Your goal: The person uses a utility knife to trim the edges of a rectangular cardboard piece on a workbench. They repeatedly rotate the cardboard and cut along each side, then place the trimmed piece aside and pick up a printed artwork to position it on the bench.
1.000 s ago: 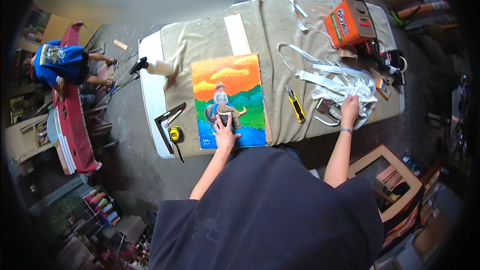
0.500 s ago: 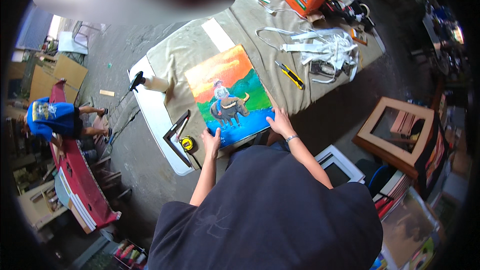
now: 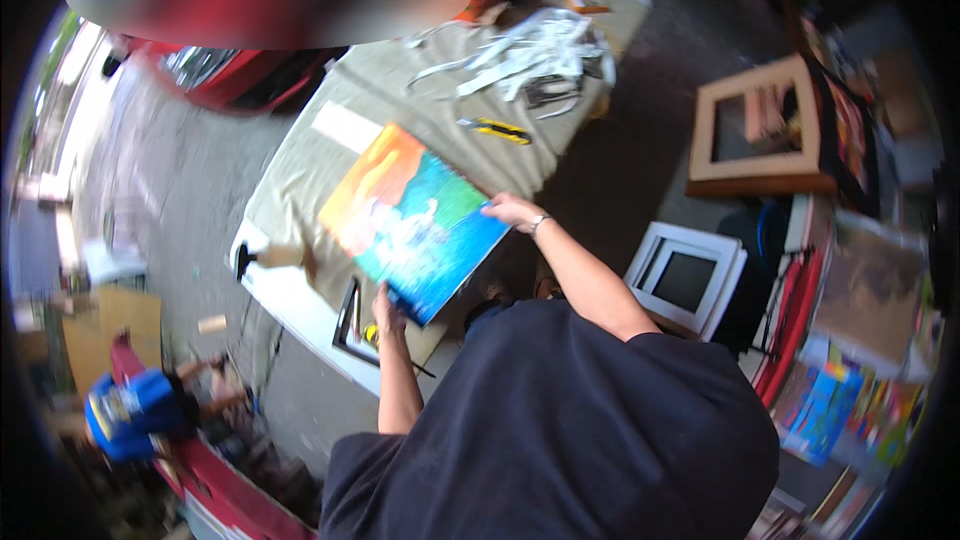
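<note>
A painting point(image 3: 425, 215) in orange, green and blue is held by its near corners, above the cloth-covered table. My left hand point(image 3: 389, 314) grips its lower left corner, fingers partly hidden beneath it. At its right corner my right hand point(image 3: 514, 212) is closed on the edge, the thumb on top. Glare and motion blur wash out the figure on a buffalo. Close to my left hand lie a dark corner-shaped frame piece point(image 3: 350, 325) and a yellow tape measure point(image 3: 371, 333), partly covered by my hand. Beyond the painting rests a yellow utility knife point(image 3: 497, 130).
A bundle of white straps point(image 3: 545, 55) lies on the table point(image 3: 400, 80), with a spray bottle point(image 3: 275, 256) at its left edge. White frames point(image 3: 686, 275) and a wooden frame point(image 3: 712, 110) stand to the right. A person in a blue shirt point(image 3: 135, 414) works at far left.
My view has swung to the right, so the table sits further left. The painting has turned and come off the table somewhat, still in both hands, and now catches glare.
</note>
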Demonstrator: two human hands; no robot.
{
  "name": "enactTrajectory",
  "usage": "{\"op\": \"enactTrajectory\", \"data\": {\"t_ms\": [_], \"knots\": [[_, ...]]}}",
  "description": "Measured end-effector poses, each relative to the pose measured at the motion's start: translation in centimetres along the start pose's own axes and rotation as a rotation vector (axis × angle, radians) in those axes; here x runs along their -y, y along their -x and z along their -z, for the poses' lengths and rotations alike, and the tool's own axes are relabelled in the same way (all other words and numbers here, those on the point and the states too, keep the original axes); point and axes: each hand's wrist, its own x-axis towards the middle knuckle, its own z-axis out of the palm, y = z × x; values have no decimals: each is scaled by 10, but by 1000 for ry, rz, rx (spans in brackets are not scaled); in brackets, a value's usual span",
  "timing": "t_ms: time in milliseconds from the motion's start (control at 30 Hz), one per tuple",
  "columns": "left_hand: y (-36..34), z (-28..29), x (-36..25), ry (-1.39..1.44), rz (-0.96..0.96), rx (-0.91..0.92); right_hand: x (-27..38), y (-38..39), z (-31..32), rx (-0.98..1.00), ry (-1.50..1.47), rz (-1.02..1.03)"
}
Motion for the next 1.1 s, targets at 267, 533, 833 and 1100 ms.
{"op": "enactTrajectory", "data": {"t_ms": [267, 533, 833, 1100], "knots": [[72, -15, -19, 188, -138, 350, 33, 102, -8, -72, 112, 541], [111, -148, -83, -379, -1023, 303, -7, 293, 91, -767, 148, 465], [252, -353, -24, -579, -1166, 815, -34, 612, 211, -1628, 252, 466], [456, -473, 77, -908, -1609, 1381, -137, 740, 229, -1393, 279, 491]]}}
